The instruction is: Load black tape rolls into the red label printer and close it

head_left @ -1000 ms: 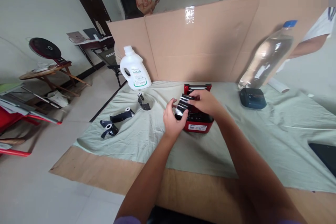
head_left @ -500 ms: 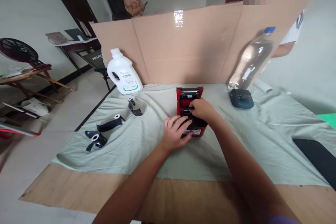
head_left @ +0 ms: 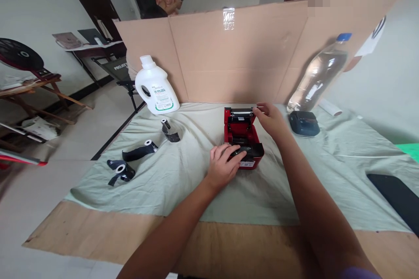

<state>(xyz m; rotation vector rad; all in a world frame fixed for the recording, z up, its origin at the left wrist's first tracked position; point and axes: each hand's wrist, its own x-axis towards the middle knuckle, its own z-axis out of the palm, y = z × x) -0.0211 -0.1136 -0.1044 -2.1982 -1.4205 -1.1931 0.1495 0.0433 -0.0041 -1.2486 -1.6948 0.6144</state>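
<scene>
A small red and black label printer (head_left: 258,162) stands on the cloth with its lid (head_left: 241,115) raised. Inside its bay is a dark roll (head_left: 240,141), partly hidden. My left hand (head_left: 224,165) lies across the printer's front left edge, fingers spread over a dark strip there. At the lid's upper right corner, my right hand (head_left: 271,118) has its thumb and fingers closed on the edge. Left of the printer lie three partly unwound black rolls: one small roll (head_left: 170,133), a second roll (head_left: 144,150) and a third roll (head_left: 124,172).
A white jug (head_left: 159,89) and a tall clear bottle (head_left: 319,76) stand before a cardboard screen (head_left: 225,61). Beside the bottle are a dark box-shaped device (head_left: 303,124) and a white tube (head_left: 330,107). A black phone (head_left: 394,198) lies at right. Two people are beyond the screen.
My right hand has left the roll inside the printer and moved up and right to the raised lid's corner. My left hand stays on the printer's front. The view has shifted slightly.
</scene>
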